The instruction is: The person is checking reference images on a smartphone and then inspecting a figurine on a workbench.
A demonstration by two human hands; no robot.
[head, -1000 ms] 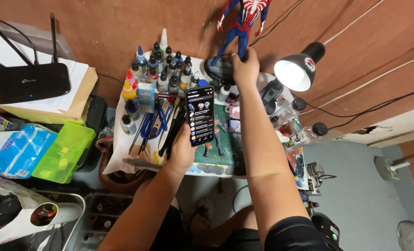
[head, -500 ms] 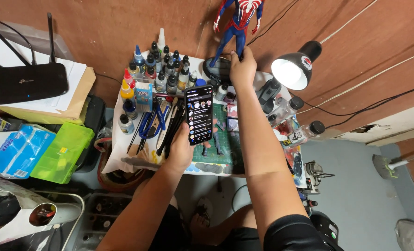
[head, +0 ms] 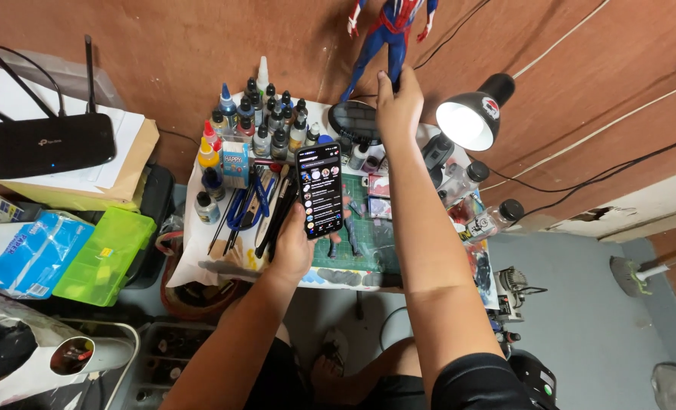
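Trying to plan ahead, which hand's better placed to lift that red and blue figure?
Right. The right hand already touches the figure at its legs, while the left hand holds a phone.

Black phone [head: 320,190]: upright, screen lit w/ list of rows, held above green mat at table centre. Red-blue action figure [head: 390,30]: standing on dark round base at table's back edge, against brown wall, leg gripped.

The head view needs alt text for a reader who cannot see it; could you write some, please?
The left hand holds a lit smartphone over a cluttered hobby table, while the right hand grips a red-and-blue action figure beside paint bottles and a lit desk lamp.
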